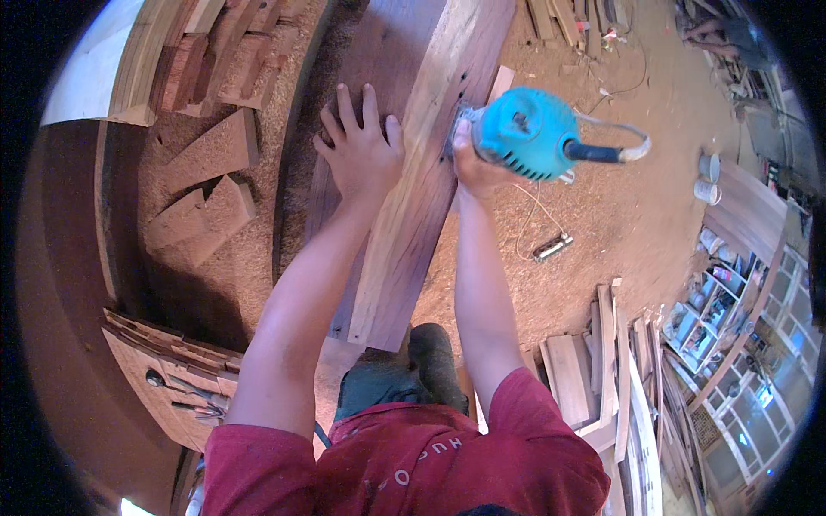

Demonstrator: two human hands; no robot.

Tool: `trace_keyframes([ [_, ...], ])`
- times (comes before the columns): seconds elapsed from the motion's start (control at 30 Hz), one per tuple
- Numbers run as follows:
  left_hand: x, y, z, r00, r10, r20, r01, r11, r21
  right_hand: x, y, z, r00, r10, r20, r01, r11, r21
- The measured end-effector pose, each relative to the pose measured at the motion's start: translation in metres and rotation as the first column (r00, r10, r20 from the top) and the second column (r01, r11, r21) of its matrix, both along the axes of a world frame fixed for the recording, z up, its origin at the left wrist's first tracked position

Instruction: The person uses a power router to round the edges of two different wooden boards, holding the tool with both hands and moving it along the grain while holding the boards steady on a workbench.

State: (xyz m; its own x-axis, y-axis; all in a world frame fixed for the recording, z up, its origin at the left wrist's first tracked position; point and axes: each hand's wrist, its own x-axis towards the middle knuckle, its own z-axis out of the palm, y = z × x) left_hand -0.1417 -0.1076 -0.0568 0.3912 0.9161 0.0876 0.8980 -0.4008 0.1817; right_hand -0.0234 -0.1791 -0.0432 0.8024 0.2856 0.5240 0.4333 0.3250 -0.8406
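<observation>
A long reddish-brown wooden beam [430,163] with a pale streak runs away from me, showing several dark holes near its right edge. My left hand [363,159] lies flat on the beam's left part, fingers spread, holding nothing. At the right edge, my right hand [476,168] is wrapped round a teal corded power tool [525,129] that looks like a trim router. Its base meets the wood near the holes, and its body sticks out to the right. The cutting end is hidden from view.
Wood offcuts [211,155] and sawdust lie left of the beam. A power strip [552,247] with a cord rests on the floor at right. Boards [594,370] are stacked at lower right, near a shelf [701,314]. Hand tools [191,394] sit at lower left.
</observation>
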Motion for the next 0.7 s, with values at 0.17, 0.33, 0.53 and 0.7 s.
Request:
trace_keyframes([
  [0.17, -0.004, 0.003, 0.002, 1.0, 0.003, -0.022, -0.003, 1.0, 0.0, 0.039, 0.025, -0.007, 0.993, -0.047, 0.112, 0.055, 0.996, -0.073],
  [0.33, -0.005, 0.003, 0.003, 0.999, -0.001, -0.036, 0.001, 1.0, 0.003, 0.072, 0.058, -0.007, 0.953, -0.21, 0.217, 0.214, 0.977, 0.007],
  [0.53, -0.003, 0.003, 0.002, 1.0, -0.015, -0.003, 0.015, 1.0, -0.011, 0.121, 0.089, -0.019, 0.933, -0.218, 0.287, 0.215, 0.976, 0.045],
  [0.7, -0.01, 0.005, 0.006, 1.0, -0.027, 0.004, 0.027, 0.998, -0.06, 0.131, 0.118, -0.002, 0.968, -0.146, 0.205, 0.133, 0.988, 0.074],
])
